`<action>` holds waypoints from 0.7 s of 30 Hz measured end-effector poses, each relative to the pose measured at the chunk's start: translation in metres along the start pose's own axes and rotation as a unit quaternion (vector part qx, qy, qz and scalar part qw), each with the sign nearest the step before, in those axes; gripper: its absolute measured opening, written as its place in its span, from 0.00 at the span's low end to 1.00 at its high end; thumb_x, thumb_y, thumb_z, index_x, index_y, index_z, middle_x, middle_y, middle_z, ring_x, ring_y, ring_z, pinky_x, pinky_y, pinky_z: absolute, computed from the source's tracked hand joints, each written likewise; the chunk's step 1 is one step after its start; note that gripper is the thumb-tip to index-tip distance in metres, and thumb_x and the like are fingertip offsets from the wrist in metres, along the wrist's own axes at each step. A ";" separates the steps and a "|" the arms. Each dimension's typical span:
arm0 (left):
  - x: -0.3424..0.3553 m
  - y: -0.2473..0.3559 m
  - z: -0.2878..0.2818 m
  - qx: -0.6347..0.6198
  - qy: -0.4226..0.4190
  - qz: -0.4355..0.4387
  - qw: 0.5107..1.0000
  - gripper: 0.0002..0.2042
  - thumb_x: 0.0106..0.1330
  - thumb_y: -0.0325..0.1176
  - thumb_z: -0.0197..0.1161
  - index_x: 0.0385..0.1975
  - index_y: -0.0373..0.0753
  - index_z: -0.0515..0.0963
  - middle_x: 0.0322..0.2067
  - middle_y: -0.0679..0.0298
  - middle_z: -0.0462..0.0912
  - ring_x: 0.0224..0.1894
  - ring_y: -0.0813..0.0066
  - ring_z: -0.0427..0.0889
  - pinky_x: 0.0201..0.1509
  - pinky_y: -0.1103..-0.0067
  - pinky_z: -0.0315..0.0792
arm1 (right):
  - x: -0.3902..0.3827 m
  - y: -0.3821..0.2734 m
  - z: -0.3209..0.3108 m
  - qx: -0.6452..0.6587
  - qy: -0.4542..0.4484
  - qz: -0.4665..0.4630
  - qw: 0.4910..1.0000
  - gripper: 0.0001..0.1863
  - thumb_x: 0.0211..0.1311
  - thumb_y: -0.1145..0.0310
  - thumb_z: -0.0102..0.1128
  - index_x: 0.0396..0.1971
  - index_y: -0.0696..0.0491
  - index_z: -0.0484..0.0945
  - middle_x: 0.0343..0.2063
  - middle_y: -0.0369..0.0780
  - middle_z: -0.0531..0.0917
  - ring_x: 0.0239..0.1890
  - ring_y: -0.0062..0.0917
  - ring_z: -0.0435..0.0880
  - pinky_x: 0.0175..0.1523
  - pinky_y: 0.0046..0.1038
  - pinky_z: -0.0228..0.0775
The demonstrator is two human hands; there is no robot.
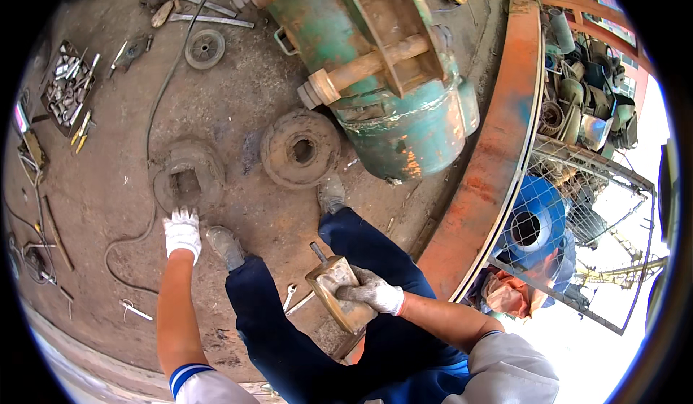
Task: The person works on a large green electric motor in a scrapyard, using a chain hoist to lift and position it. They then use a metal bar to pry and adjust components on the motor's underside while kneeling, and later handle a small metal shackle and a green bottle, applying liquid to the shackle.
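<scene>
My left hand (pixel 182 232), in a white glove, has its fingers apart at the near edge of a dirty round metal piece (pixel 209 173) with a squarish central hole; whether it touches that piece I cannot tell. My right hand (pixel 368 293), in a grimy glove, is closed on a worn rectangular metal block (pixel 333 304) with a short round pin (pixel 317 251) sticking from its top. A second thick ring (pixel 278 151) with a round hole lies beside the first, near my right boot (pixel 331 193). A wrench (pixel 290 292) lies between my legs.
A large green machine housing (pixel 404 133) with bolts stands ahead. An orange steel beam (pixel 469 209) runs along the right, with a mesh gate (pixel 592 173) and scrap beyond. A hose (pixel 155 115), a small wheel (pixel 205 49) and a tray of metal parts (pixel 68 86) lie on the left.
</scene>
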State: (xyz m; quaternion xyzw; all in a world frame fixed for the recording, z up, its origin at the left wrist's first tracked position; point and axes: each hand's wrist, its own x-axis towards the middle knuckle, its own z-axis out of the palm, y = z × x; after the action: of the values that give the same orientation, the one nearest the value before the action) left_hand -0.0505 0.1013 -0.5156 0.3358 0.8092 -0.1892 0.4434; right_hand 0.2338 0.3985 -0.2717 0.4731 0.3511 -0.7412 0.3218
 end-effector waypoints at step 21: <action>-0.636 0.218 -0.653 -0.266 0.700 0.396 0.531 0.43 0.52 0.38 0.82 0.68 0.31 0.69 0.65 0.43 0.73 0.66 0.41 0.74 0.70 0.56 0.67 | -0.508 -0.081 0.058 0.271 0.036 -0.256 0.927 0.28 0.69 0.61 0.69 0.64 0.55 0.72 0.47 0.43 0.86 0.43 0.32 0.90 0.47 0.39 0.86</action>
State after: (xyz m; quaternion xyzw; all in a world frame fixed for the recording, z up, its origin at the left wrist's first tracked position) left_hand -0.0386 0.4102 0.3691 0.5133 0.6579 0.5250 -0.1673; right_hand 0.3159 0.4689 0.2351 0.4626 0.2572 -0.8478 -0.0329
